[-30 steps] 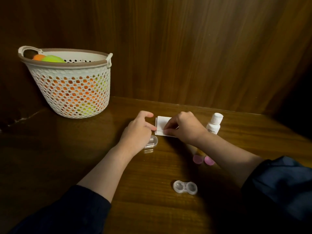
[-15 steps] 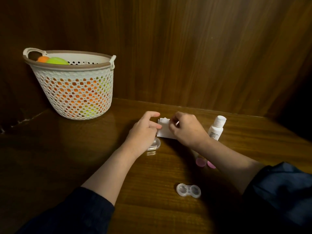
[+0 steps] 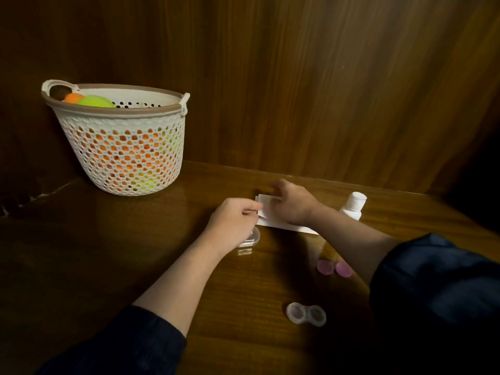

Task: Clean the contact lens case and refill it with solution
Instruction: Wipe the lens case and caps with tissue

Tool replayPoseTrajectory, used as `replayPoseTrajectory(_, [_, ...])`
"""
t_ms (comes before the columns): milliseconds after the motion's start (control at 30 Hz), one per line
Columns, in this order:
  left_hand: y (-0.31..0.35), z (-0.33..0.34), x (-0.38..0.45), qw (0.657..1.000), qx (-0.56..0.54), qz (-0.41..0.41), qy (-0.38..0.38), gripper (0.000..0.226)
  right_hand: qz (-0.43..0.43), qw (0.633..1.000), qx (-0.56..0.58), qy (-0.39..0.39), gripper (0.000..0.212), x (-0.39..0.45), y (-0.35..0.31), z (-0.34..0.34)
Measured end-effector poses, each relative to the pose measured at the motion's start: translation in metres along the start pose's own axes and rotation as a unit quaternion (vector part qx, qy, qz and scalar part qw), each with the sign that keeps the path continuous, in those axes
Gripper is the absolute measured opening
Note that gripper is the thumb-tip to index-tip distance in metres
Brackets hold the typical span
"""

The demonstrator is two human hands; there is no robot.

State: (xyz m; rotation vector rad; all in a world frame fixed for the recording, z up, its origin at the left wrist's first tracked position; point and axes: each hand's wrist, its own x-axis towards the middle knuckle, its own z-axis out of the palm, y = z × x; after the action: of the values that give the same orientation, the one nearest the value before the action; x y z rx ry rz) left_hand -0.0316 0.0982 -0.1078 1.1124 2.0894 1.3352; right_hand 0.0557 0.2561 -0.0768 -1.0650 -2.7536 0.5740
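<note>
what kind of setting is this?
Likely a home: a dark wooden table against wood-panelled wall, a perforated plastic basket holding coloured balls, and small toiletries like a white bottle.

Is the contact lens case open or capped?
Open. The contact lens case shows two bare wells, and its two pink caps lie apart from it.

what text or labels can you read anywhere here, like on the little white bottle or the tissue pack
No text can be read in this view.
White bottle: the label faces mostly away and is too small and blurred to read.
White tissue pack, under both hands: no print shows.
Clear lens case, pink caps and basket: no markings visible.
</note>
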Motion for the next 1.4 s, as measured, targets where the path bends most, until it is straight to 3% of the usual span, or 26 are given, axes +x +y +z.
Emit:
replayPoseTrajectory(100, [-0.001, 0.0, 0.0, 1.0, 0.008, -0.001, -0.004, 0.038, 0.007, 1.0, 0.005, 0.008, 0.049, 0.006, 0.0, 0.003])
replayPoseTrajectory(233, [-0.001, -0.001, 0.0, 1.0, 0.022, 0.008, -0.008, 0.038, -0.022, 0.997, 0.02, 0.075, 0.045, 0.009, 0.009, 0.008])
replayPoseTrajectory(400, [0.0, -0.001, 0.0, 1.0, 0.027, 0.007, -0.011, 0.038, -0.064, 0.989, 0.028, 0.129, 0.026, 0.006, 0.016, 0.011])
replayPoseTrajectory(700, [-0.004, -0.001, 0.001, 0.999, 0.032, 0.017, -0.015, 0.037, -0.088, 0.983, 0.066, 0.149, 0.033, 0.005, 0.02, 0.013])
replayPoseTrajectory(933, [-0.003, 0.0, 0.002, 0.999, 0.042, 0.021, -0.016, 0.037, -0.081, 0.975, 0.023, 0.207, 0.017, 0.0, 0.019, 0.011])
replayPoseTrajectory(1100, [-0.002, 0.0, 0.001, 0.999, 0.043, 0.02, -0.018, 0.038, -0.087, 0.971, 0.038, 0.218, 0.019, 0.001, 0.018, 0.011])
replayPoseTrajectory(1233, [0.0, -0.001, 0.0, 0.999, 0.048, 0.014, -0.018, 0.038, -0.046, 0.965, 0.145, 0.214, 0.022, 0.002, 0.011, 0.014])
replayPoseTrajectory(1400, [0.002, 0.0, 0.0, 0.999, 0.048, 0.006, -0.02, 0.036, 0.017, 0.961, 0.216, 0.175, 0.051, 0.003, 0.008, 0.017])
